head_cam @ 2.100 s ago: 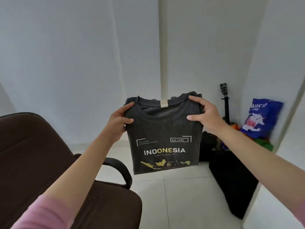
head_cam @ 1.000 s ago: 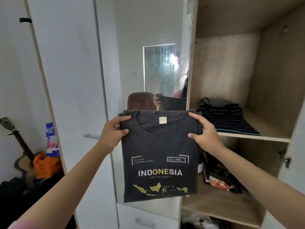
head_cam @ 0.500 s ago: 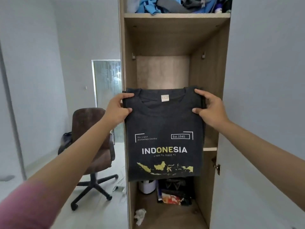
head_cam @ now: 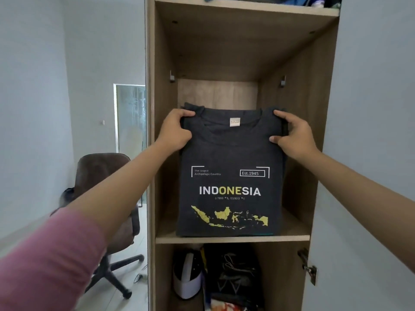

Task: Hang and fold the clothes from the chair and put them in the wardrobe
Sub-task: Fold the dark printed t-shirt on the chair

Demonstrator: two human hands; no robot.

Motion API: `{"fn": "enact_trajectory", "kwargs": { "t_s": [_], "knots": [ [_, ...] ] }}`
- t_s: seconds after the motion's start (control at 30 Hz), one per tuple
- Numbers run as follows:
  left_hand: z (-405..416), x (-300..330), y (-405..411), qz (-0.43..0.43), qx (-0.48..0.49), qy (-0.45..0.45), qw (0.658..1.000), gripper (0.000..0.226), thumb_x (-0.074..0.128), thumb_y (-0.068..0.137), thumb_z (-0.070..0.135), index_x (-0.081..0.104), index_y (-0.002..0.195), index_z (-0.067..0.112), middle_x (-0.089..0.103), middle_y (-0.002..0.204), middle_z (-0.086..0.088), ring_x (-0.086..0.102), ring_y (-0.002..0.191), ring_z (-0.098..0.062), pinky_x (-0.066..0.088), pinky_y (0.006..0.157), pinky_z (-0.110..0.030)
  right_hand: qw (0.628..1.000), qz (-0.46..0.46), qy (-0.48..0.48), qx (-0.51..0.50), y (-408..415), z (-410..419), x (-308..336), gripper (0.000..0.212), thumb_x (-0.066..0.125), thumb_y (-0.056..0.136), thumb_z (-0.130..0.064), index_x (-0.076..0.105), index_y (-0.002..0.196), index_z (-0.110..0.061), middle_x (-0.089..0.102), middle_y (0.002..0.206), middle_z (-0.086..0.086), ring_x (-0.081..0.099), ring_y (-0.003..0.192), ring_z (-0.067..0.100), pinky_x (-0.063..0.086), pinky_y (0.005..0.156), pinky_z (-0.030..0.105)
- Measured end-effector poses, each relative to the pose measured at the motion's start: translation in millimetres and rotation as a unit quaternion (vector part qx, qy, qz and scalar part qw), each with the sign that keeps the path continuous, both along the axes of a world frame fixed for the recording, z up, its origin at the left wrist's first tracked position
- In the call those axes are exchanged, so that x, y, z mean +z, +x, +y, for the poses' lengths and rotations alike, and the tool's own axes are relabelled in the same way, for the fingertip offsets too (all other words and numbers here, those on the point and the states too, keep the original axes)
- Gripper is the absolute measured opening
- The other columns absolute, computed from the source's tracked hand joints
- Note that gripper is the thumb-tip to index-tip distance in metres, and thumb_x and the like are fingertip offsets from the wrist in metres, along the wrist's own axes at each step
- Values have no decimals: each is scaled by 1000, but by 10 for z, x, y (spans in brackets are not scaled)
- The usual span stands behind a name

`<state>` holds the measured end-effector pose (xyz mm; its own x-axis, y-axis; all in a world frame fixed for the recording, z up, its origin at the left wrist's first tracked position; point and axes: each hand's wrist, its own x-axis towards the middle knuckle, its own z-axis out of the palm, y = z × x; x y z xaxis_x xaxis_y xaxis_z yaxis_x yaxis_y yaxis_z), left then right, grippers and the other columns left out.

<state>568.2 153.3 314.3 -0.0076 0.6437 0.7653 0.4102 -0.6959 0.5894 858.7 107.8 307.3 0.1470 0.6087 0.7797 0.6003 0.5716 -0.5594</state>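
Left hand [head_cam: 174, 130] and right hand [head_cam: 293, 135] each grip a top corner of the folded dark T-shirt [head_cam: 229, 176], fingers closed on the cloth. Its lower edge meets the wardrobe shelf [head_cam: 292, 237]. A brown chair [head_cam: 98, 169] stands left, on the tiled floor [head_cam: 134, 286].

All the readable print stands on the front of the folded dark grey cotton T-shirt [head_cam: 229, 158]. Across its middle runs the large word "INDONESIA", with IND and SIA in white and ONE in yellow. Just under that word is a small white line of coordinates, partly legible as "0.7893 °S, 113.9213 °E". Above the word to the left, inside a white corner bracket, stands "The Largest Archipelagic Country". Above it to the right, in a white box, stands "Est.1945". The small pale neck label [head_cam: 235, 122] near the collar carries print too small to read.
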Motion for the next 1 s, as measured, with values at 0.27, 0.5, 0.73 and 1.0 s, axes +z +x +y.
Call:
{"fn": "enact_trajectory", "kwargs": {
  "t_s": [0.27, 0.5, 0.73, 1.0],
  "knots": [
    [755, -276, 175, 112, 116, -25, 987, 52, 56, 75, -7, 51, 127, 2, 44, 134, -14, 48, 119, -29, 39, 92, -26, 997, -25, -65, -18, -53, 938, -223, 72, 72, 74, 7, 47, 139, -13, 47, 143, 7, 41, 134, 20, 33, 110, 28],
    [1219, -652, 370, 261, 146, -232, 925, 71, 60, 89, 24, 22, 149, 23, -13, 159, -5, 9, 144, -37, 14, 115, -49, 978, -107, -161, -79, -129, 1498, -701, 82, 76, 78, -14, 31, 146, -12, 32, 151, 14, 30, 139, 30, 28, 113, 34],
    [1107, -1282, 617, 238, 105, -321, 910, 50, 42, 97, 36, 36, 141, 13, 40, 145, -14, 41, 131, -32, 33, 110, -46, 965, -83, -247, 26, -481, 1282, -1379, 74, 65, 88, -32, 24, 149, -20, 36, 150, 4, 35, 137, 22, 32, 109, 33],
    [766, -1957, 559, 379, 91, -375, 841, 65, 19, 98, 53, 13, 151, 17, -1, 160, -11, 3, 147, -28, 5, 117, -46, 883, -255, -394, 5, -562, 1233, -1860, 66, 35, 95, -57, 26, 150, -21, 15, 159, 4, 15, 146, 21, 10, 119, 46]
  ]
}}
